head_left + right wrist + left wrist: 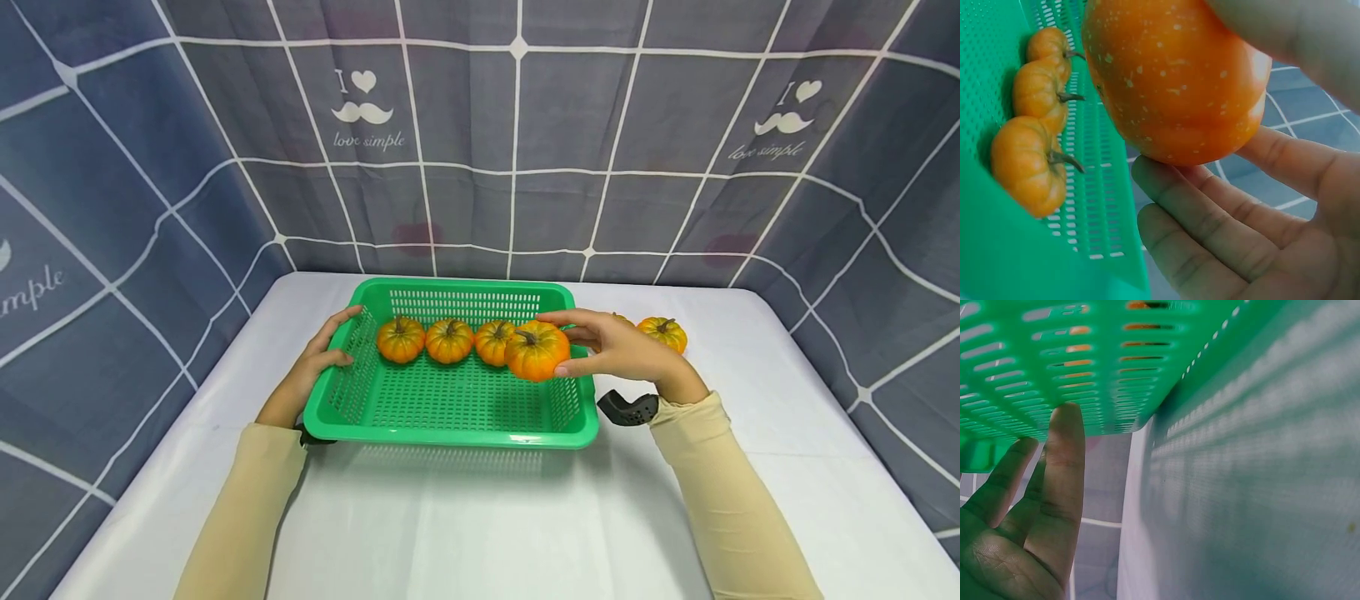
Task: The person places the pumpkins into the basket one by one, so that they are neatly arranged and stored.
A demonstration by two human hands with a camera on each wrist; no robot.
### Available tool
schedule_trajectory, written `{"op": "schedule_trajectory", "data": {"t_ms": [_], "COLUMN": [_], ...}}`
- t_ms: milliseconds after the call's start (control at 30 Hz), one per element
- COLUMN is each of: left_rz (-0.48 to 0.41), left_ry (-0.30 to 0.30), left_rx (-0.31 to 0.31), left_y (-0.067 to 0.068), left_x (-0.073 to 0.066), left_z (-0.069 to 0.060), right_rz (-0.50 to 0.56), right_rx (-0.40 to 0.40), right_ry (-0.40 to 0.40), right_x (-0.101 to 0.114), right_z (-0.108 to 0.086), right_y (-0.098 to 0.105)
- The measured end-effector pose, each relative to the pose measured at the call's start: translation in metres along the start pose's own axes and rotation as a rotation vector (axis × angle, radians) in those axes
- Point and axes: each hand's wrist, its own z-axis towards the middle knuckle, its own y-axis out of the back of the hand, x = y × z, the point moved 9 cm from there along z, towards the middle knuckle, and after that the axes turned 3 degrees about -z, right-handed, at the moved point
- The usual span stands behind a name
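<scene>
A green plastic basket (450, 435) with slotted walls stands on the white-covered table. Three small orange pumpkins (449, 341) sit in a row inside it; the right wrist view shows these pumpkins (1041, 94) with their stems sideways. My right hand (626, 350) pinches another pumpkin (537, 352) between thumb and fingers, holding it over the basket's right part. At the basket's left end, my left hand (311, 367) grips the rim, thumb over the edge. In the left wrist view, fingers (1063, 481) touch the slotted outer wall (1104, 381).
Behind my right hand, a pumpkin (663, 334) lies on the table (480, 517) to the right of the basket, with part of another pumpkin (622, 318) showing beside it. Grey-blue checked curtains (465, 108) enclose the table at the back and sides.
</scene>
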Motion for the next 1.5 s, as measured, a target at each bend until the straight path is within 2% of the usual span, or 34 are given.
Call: {"op": "schedule_trajectory", "data": {"t_ms": [133, 300, 467, 633, 833, 933, 1300, 1500], "left_rz": [-0.048, 0.017, 0.043, 0.042, -0.037, -0.064, -0.045, -0.022], "left_ry": [0.000, -0.035, -0.063, -0.055, -0.012, -0.011, -0.020, -0.019], "left_rx": [0.011, -0.006, -0.016, -0.017, 0.008, 0.016, 0.017, 0.005], "left_y": [-0.001, 0.001, 0.001, 0.001, -0.001, -0.001, -0.001, 0.000], "left_x": [0.000, -0.002, -0.004, -0.003, 0.000, 0.000, 0.001, 0.000], "left_z": [0.000, 0.002, 0.004, 0.004, 0.001, 0.001, 0.002, 0.002], "right_rz": [0.014, 0.028, -0.026, -0.097, -0.095, -0.075, -0.072, -0.141], "right_rx": [0.035, 0.082, 0.112, 0.145, 0.191, 0.216, 0.308, 0.343], "right_ry": [0.006, 0.010, 0.029, 0.048, 0.057, 0.057, -0.056, -0.093], "right_x": [0.001, 0.007, 0.011, 0.014, 0.018, 0.019, 0.013, 0.011], "right_z": [0.009, 0.023, 0.038, 0.051, 0.065, 0.072, 0.098, 0.113], "right_y": [-0.007, -0.017, -0.024, -0.031, -0.040, -0.045, -0.067, -0.082]}}
